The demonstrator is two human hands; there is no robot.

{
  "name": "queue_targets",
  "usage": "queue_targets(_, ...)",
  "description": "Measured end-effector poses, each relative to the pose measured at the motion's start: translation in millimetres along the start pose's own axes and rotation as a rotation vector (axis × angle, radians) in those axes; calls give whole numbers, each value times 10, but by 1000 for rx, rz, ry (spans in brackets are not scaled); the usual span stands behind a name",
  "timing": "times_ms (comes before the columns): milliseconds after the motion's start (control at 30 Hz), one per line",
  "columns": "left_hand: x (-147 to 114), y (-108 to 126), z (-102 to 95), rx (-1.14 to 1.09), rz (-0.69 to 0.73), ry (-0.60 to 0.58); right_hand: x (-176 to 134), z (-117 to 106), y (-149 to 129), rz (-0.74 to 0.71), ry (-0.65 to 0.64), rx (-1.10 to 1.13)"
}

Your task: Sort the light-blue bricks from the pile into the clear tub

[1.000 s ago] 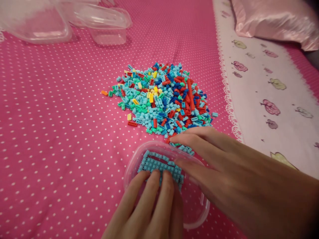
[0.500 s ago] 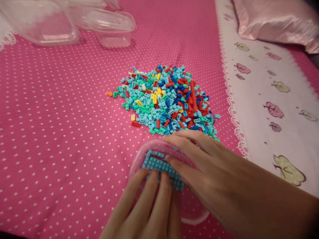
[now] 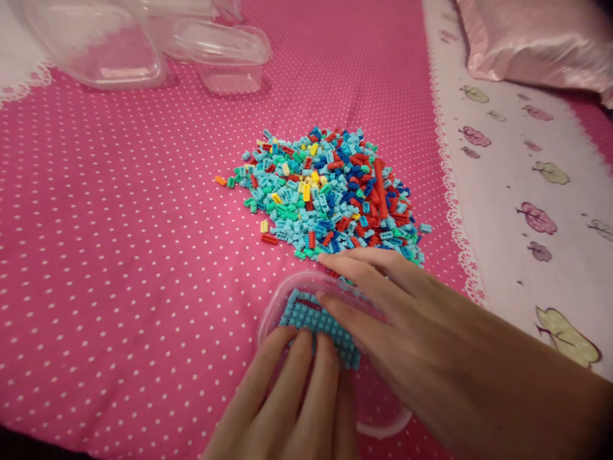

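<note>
A light-blue panel of joined toy bricks (image 3: 316, 322) lies inside a shallow clear plastic container (image 3: 272, 306) in front of me. My left hand (image 3: 297, 396) comes from below, its fingers pressed together on the panel's near edge; its thumb is hidden. My right hand (image 3: 383, 306) reaches in from the right and grips the container's far rim. One lower digit is inside by the panel's far edge, while the other fingers lie over the rim. Just beyond, a pile of small toy bricks (image 3: 297, 220) in blue, red, green and yellow is close to my right fingertips.
Clear plastic boxes (image 3: 230, 80) stand at the back left. A pink dotted bedspread (image 3: 119, 255) lies under everything, with a white lace-edged band (image 3: 498, 191) on the right. A shiny pink pillow (image 3: 536, 45) rests at the top right.
The whole view has shifted slightly, so everything appears a little further right. Both hands keep nearly the same hold on the panel and container.
</note>
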State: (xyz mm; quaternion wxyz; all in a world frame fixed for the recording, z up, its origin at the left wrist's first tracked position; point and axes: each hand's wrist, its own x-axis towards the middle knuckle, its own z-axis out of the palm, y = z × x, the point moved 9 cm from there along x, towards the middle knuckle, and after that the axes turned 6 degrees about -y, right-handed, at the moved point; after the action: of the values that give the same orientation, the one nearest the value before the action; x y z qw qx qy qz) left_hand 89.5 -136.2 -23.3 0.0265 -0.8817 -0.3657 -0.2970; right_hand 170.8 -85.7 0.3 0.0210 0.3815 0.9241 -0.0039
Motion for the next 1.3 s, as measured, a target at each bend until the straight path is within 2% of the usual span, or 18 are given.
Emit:
queue_targets(67, 19, -7, -33, 8, 0, 18, 22, 26, -26, -17, 4, 12)
queue_targets(167, 66, 2, -29, 29, 14, -28, 25, 55, -47, -27, 10, 32)
queue_targets(200, 80, 17, 9, 36, 30, -78, 21, 58, -44, -24, 13, 40)
queue_targets(300, 96, 40, 25, 53, 41, -87, 9, 67, -28, -13, 5, 51)
queue_targets(433, 86, -6, -40, 45, -6, -18, -2, 55, -27, -30, -5, 30)
queue_targets(567, 97, 6, -4, 35, 44, -141, -16, 45, 5, -16, -10, -20)
queue_targets(1067, 121, -3, -36, 61, 43, -117, 15, 92, -14, -26, -16, -13)
queue_targets(1300, 104, 31, 20, 61, 60, -141, 22, -11, 15, -2, 38, 13)
